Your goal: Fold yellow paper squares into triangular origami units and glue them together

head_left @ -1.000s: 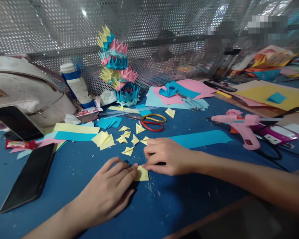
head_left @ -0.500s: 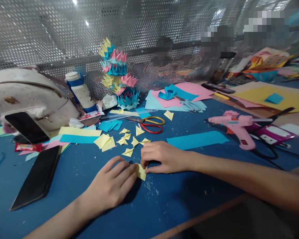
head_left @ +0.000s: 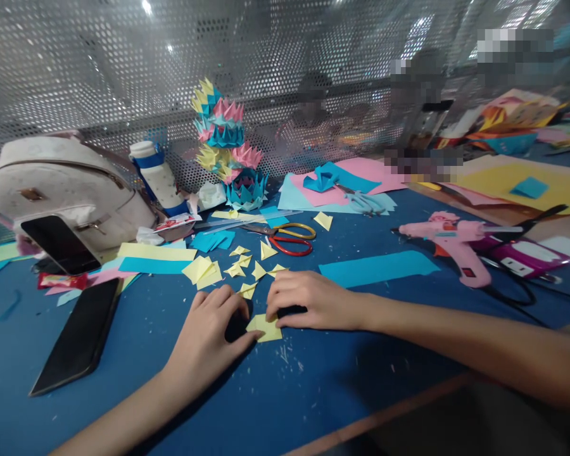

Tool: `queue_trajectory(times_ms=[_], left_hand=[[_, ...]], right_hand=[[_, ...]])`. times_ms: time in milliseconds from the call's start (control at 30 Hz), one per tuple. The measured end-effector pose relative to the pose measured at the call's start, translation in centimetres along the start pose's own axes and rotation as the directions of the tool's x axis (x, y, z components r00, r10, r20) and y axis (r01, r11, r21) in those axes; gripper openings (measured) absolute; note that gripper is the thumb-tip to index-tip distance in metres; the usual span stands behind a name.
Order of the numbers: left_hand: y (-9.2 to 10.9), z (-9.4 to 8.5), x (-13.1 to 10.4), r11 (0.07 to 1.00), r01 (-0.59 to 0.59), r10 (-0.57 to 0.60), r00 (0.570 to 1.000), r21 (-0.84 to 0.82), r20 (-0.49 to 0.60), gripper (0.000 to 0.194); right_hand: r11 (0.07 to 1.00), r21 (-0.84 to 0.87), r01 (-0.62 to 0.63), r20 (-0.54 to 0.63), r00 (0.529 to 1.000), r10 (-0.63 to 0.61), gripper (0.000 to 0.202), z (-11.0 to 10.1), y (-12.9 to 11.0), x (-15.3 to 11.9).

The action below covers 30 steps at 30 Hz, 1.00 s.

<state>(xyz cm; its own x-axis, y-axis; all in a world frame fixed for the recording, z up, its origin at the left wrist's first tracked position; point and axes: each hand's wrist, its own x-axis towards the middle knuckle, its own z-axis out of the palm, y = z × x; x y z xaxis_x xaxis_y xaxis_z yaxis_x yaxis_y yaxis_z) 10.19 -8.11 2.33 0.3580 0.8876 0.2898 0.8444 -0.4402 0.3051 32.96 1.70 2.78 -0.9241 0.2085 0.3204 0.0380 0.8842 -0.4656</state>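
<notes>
A small piece of yellow paper lies on the blue tabletop between my hands, with a fold at its left end. The thumb of my left hand rests on its left corner, while the other fingers arch above the table, apart from the thumb. My right hand pinches the upper right part of the paper with thumb and fingertips. Just beyond my fingers are several folded yellow triangles. Left of those sits a stack of yellow paper squares. Scissors with red and yellow handles lie behind.
On the right are a pink glue gun and a blue paper strip. A phone, a white backpack and a bottle stand or lie left. A folded-paper tower rises at the back before a perforated metal screen.
My left fingers have lifted off the yellow paper and spread from the thumb, which now touches its left corner. The paper has turned slightly and shows more. My right hand stays almost in place.
</notes>
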Motion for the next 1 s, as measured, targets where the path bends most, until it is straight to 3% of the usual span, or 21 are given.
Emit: queue_trajectory(times_ms=[200, 433, 733, 833, 1000], left_hand=[[0.7, 0.3, 0.2, 0.982, 0.091, -0.082, 0.995, -0.163, 0.063, 0.009], [-0.2, 0.2, 0.3, 0.966, 0.057, -0.053, 0.998, -0.251, 0.02, 0.01], [-0.4, -0.2, 0.3, 0.969, -0.063, 0.073, 0.997, -0.238, 0.031, 0.021], [-0.6, 0.0, 0.3, 0.974, -0.063, 0.068, 0.998, -0.218, 0.012, 0.025], [-0.8, 0.5, 0.5, 0.981, -0.031, 0.027, 0.999, -0.192, -0.023, 0.007]], right_hand=[[0.997, 0.073, 0.016, -0.021, 1.0, -0.014, 0.007, 0.2, -0.3, -0.1], [0.977, 0.143, -0.159, -0.116, 0.978, 0.176, 0.008, 0.2, -1.0, 0.0], [0.987, -0.124, 0.101, -0.088, 0.99, -0.113, 0.016, 0.7, -0.3, -0.5], [0.977, -0.182, 0.115, -0.065, 0.99, -0.129, 0.019, 0.8, -0.2, -0.5], [0.965, -0.243, 0.104, -0.033, 0.993, -0.116, 0.021, 0.8, -0.1, -0.5]])
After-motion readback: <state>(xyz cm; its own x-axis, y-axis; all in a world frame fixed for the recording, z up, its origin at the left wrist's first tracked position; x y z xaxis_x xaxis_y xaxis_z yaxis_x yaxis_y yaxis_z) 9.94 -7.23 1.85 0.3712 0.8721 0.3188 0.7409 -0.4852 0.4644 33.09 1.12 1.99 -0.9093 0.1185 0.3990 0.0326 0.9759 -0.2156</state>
